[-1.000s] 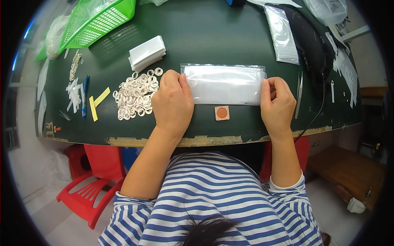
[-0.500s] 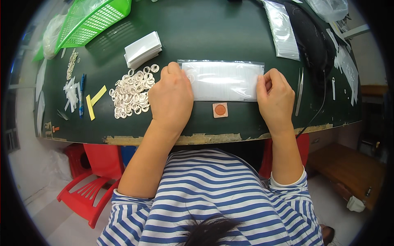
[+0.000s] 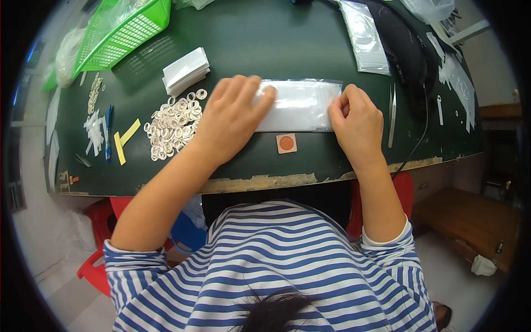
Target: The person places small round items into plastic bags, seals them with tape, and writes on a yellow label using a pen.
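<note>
In front of me lies a clear plastic bag (image 3: pixel 301 105) holding a white, finely striped stack. My left hand (image 3: pixel 229 119) is over the bag's left end, its fingers slightly blurred, the thumb spread from them; that end is partly hidden. At the opposite end, my right hand (image 3: pixel 358 124) is closed, thumb and fingers pinching the bag's right edge. Just below the bag sits a small square pale piece (image 3: pixel 286 144) with an orange-brown disc. To the left of my left hand spreads a pile of off-white flat rings (image 3: pixel 172 130).
A white stack (image 3: pixel 186 72) stands beyond the rings. Farther left are yellow strips (image 3: pixel 120 148), a blue pen (image 3: pixel 109 133), white strips (image 3: pixel 95 133) and a green basket (image 3: pixel 124 41). On the right lie tweezers (image 3: pixel 392 119), another filled clear bag (image 3: pixel 365 41) and a black cable (image 3: pixel 426 119).
My left hand has gone from a closed grip at the bag's left edge to spread fingers over that end. The right hand still pinches the right edge. The whole view has shifted slightly.
</note>
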Tool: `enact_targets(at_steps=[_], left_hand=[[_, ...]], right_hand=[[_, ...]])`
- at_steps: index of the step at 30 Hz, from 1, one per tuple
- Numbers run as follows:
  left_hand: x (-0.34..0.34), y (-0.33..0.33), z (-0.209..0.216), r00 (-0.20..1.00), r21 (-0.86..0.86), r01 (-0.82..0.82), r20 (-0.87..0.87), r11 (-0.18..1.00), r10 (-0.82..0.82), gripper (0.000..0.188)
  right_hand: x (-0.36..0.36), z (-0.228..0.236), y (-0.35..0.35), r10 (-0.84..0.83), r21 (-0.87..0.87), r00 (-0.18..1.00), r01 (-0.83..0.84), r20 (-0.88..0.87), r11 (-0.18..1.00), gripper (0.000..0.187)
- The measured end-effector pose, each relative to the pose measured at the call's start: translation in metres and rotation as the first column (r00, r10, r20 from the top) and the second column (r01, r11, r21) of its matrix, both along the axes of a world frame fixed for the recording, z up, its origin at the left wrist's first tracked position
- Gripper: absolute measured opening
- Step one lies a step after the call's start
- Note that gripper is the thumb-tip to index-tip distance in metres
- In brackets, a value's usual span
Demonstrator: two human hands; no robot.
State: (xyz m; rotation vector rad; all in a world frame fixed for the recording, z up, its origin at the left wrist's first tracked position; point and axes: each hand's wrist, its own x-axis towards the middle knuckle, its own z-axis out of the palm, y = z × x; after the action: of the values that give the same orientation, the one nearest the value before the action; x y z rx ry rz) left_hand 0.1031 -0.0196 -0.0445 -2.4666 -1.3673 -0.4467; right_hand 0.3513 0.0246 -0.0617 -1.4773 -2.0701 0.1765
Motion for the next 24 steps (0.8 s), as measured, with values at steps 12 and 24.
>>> enact_targets(at_steps=[12,24], left_hand=[[0.075,-0.031,0.003,0.978,-0.276,-0.210,-0.069,0.938,0.199,0.069],[0.109,-0.033,-0.009,0.893,-0.325,-0.408,0.052,0.853,0.447,0.099]], right_hand=[[0.000,0.002,0.001,-0.031,-0.057,0.999,0.028,-0.043,0.998,0.016],[0.008,0.061,0.041,0.050,-0.242,0.998,-0.054,-0.022,0.969,0.027]])
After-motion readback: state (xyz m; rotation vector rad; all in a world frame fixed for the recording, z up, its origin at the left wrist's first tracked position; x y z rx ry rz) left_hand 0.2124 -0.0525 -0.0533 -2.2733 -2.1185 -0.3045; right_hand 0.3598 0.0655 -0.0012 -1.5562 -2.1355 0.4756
